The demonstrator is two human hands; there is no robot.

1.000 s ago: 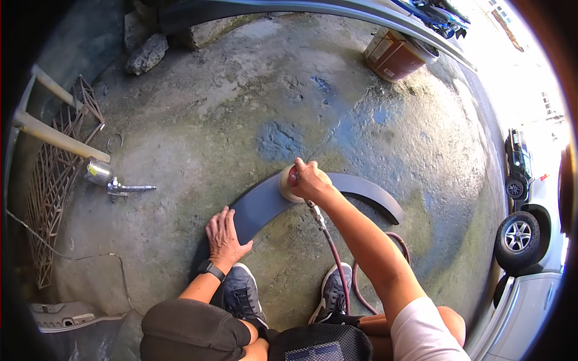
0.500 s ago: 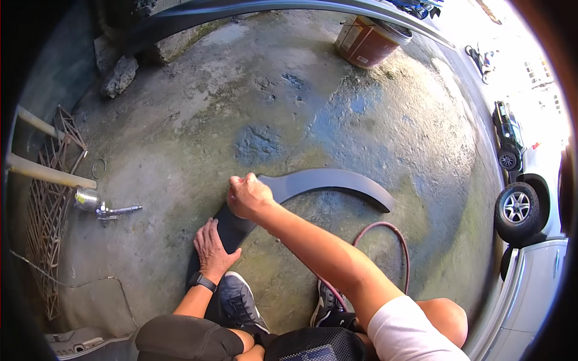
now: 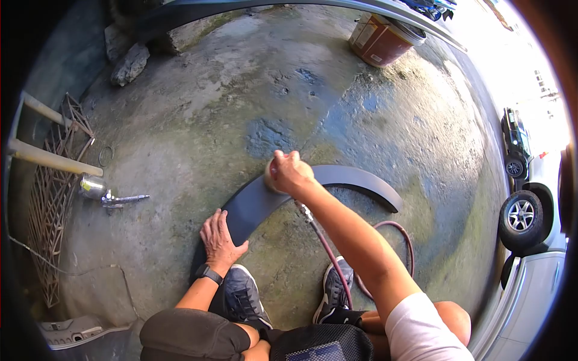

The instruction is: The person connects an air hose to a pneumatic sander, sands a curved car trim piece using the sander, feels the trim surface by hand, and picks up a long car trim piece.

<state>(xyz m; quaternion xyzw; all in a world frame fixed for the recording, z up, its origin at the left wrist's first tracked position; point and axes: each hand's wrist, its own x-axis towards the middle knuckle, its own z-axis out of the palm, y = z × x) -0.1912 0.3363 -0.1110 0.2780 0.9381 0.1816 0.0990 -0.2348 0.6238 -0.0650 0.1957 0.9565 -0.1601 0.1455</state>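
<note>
A curved dark grey panel [image 3: 355, 177] lies on the concrete floor in front of my shoes. My left hand [image 3: 221, 242], with a watch on its wrist, rests on the panel's left part, fingers spread. My right hand [image 3: 290, 172] is wrapped round a round air sander [image 3: 271, 178], which sits on the upper left stretch of the curve. From the sander a metal fitting and a dark red hose [image 3: 328, 249] run down towards my right shoe. The underside of the sander is hidden.
A spray gun [image 3: 111, 195] lies at the left by a rusty metal lattice [image 3: 54, 198]. A reddish-brown bucket [image 3: 382, 42] stands at the top, behind a long panel [image 3: 289, 5]. Rocks [image 3: 130, 65] are at upper left. Parked vehicles [image 3: 530, 295] line the right side.
My right hand with the sander went left and down along the panel, then came back up and right. My left hand stays on the panel's left part.
</note>
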